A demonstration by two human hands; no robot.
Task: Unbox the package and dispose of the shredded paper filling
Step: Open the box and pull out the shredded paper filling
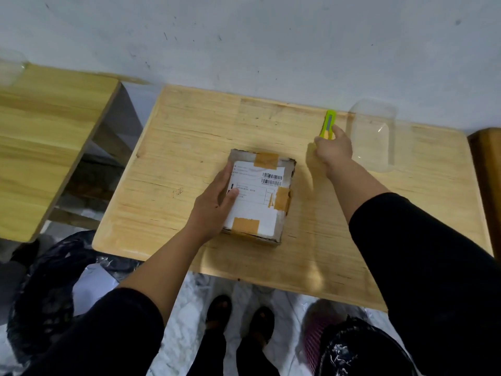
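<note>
A small cardboard package (pixel 267 185) lies flat in the middle of the wooden table (pixel 189 137). It is sealed with brown tape and carries a white shipping label. My left hand (pixel 215 202) rests on the package's left side, fingers spread over the label. To the right of the package, my right hand (pixel 334 149) is shut around a lime-green box cutter (pixel 328 123), which points away from me just above the table. No shredded paper is visible.
A clear plastic container (pixel 372 134) stands right of the cutter near the wall. A black rubbish bag (pixel 48 289) with white paper in it sits on the floor at the left. A second wooden table (pixel 40 137) stands at the left. My feet are under the table's front edge.
</note>
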